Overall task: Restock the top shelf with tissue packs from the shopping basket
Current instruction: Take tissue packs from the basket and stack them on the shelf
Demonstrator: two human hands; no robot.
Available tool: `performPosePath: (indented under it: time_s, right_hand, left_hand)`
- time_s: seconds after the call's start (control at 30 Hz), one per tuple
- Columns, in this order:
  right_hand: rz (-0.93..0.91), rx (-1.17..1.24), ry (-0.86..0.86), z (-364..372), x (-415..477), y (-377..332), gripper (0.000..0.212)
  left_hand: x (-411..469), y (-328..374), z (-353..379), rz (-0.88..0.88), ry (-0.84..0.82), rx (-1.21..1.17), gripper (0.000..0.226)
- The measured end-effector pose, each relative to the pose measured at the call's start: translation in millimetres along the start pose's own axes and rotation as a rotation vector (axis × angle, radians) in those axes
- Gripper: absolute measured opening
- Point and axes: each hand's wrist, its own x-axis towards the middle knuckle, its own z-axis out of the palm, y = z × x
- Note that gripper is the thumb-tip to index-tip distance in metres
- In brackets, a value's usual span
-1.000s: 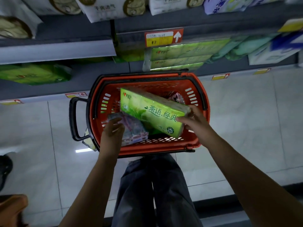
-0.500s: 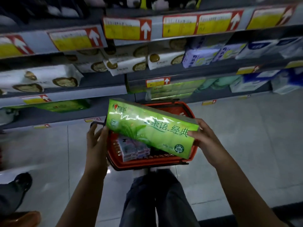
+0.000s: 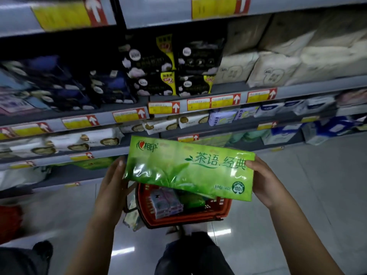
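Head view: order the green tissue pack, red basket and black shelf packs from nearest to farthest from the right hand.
1. green tissue pack: held by the right hand.
2. red basket: below, floor level.
3. black packs: up on the shelf.

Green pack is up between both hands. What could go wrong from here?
1. The glossy green tissue pack is held only at its ends, left hand pressing flat, right hand gripping; it might slip toward the basket below.
2. The shelves in view look full, so pushing it in could dislodge stocked packs.
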Motion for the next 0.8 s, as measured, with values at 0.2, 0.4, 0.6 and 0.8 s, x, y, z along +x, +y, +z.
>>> performPosePath:
  time_s: [0.2, 0.4, 0.6, 0.8]
  right_hand:
    - [-0.082, -0.015, -0.079, 27.7, -23.5, -58.9, 0.067]
    - [-0.122, -0.032, -0.061, 53.3, -42.0, -111.2, 0.085]
    - [-0.206, -0.01, 0.021, 69.3, -61.0, -148.1, 0.056]
    - [-0.291, -0.024, 0.07, 81.9, -75.6, -172.9, 0.074]
  left_hand:
    - [-26.5, 65.4, 14.3, 0.02, -0.241, -0.068, 0.05]
    - [-54.4, 115.6, 19.4, 0.106, -0.284, -0.039, 0.044]
    - [-72.1, 149.1, 25.9, 0.223, -0.368, 0.035, 0.094]
    - [-84.1, 175.2, 42.0, 0.318, -0.323, -0.027, 0.065]
